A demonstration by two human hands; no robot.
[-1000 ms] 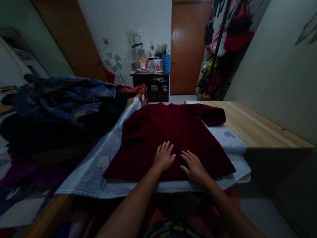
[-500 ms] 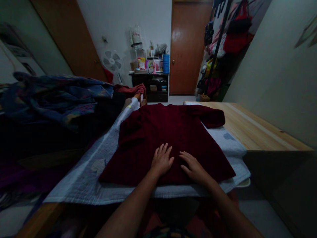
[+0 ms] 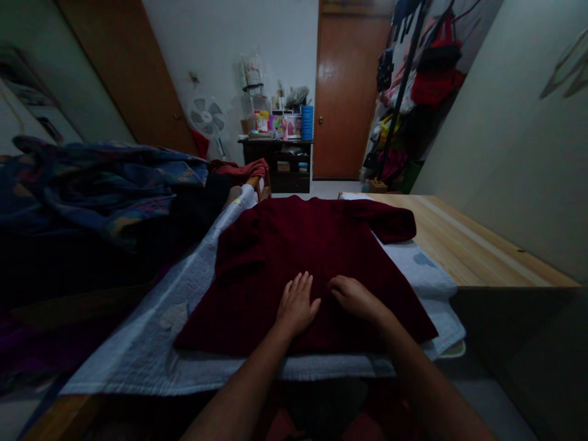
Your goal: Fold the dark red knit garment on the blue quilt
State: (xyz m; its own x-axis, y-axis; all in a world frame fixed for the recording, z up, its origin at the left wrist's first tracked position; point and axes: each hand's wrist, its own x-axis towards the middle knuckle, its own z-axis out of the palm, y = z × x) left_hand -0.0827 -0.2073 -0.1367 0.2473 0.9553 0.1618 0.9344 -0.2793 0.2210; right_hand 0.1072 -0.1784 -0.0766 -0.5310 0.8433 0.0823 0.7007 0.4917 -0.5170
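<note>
A dark red short-sleeved top [image 3: 303,239] lies spread over a pale blue-grey quilted cloth [image 3: 133,355], its neckline away from me and its hem towards me. My left hand [image 3: 296,306] rests flat on the lower middle of the top, palm down, with fingers stretched out. Just to its right, my right hand [image 3: 356,297] is on the same fabric with its fingers curled and their tips drawn together. Whatever sits between those fingertips, if anything, is hidden.
Piled clothes [image 3: 105,190] lie along the left. A wooden board [image 3: 478,245] adjoins the cloth on the right. Farther back stand a white fan [image 3: 207,116], a dark cabinet [image 3: 275,165] and a brown door [image 3: 342,98]. Bags [image 3: 436,67] hang at the back right.
My right hand has gone from fingers extended to fingers curled in, shifting slightly left and up. The left hand stays flat on the top. The view has tilted slightly.
</note>
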